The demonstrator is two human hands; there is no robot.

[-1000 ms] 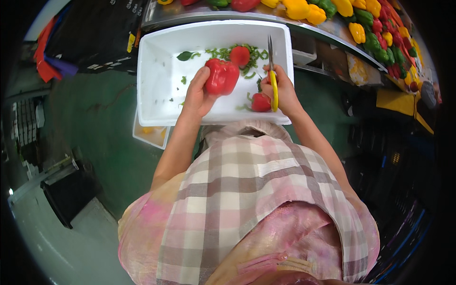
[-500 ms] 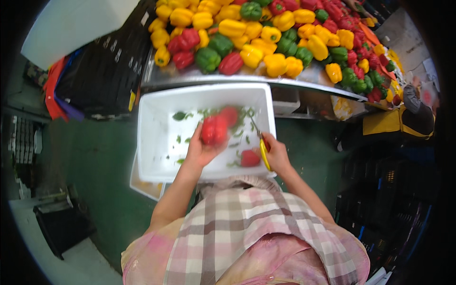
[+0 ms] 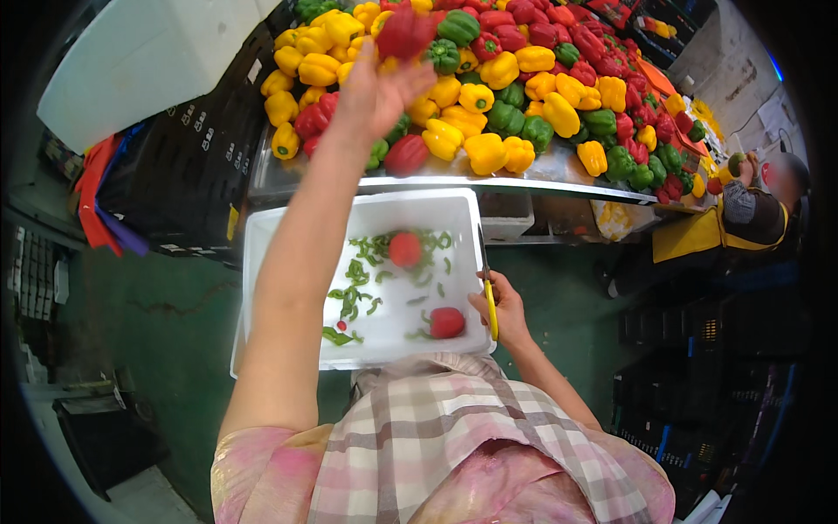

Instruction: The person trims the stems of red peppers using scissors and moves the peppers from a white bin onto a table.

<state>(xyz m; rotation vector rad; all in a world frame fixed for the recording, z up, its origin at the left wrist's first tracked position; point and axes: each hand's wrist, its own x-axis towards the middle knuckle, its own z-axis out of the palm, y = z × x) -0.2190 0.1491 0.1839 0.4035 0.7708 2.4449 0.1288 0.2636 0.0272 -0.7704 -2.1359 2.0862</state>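
My left arm reaches across the box to the pile, and my left hand (image 3: 377, 98) is open with fingers spread. Just beyond its fingertips is a blurred red bell pepper (image 3: 406, 33), which looks to have left the hand. Low at the right, my right hand (image 3: 504, 306) holds scissors (image 3: 491, 310) with yellow handles, blades pointing away from me along the box's right wall. Inside the white foam box (image 3: 362, 203) lie a red pepper (image 3: 447, 323) near the right front, a round red piece (image 3: 405, 250) farther back and scattered green stem trimmings (image 3: 352, 301).
A metal table (image 3: 559, 179) behind the box carries a heap of yellow, green and red peppers (image 3: 486, 153). Black crates (image 3: 188, 157) stack at the left under a white foam panel (image 3: 131, 70). More black crates (image 3: 698, 375) stand right. Another person (image 3: 755, 205) works at the far right.
My left hand has gone from above the box up to the pile, taking a red pepper along and letting it loose. My right hand keeps the scissors at the box's right side.
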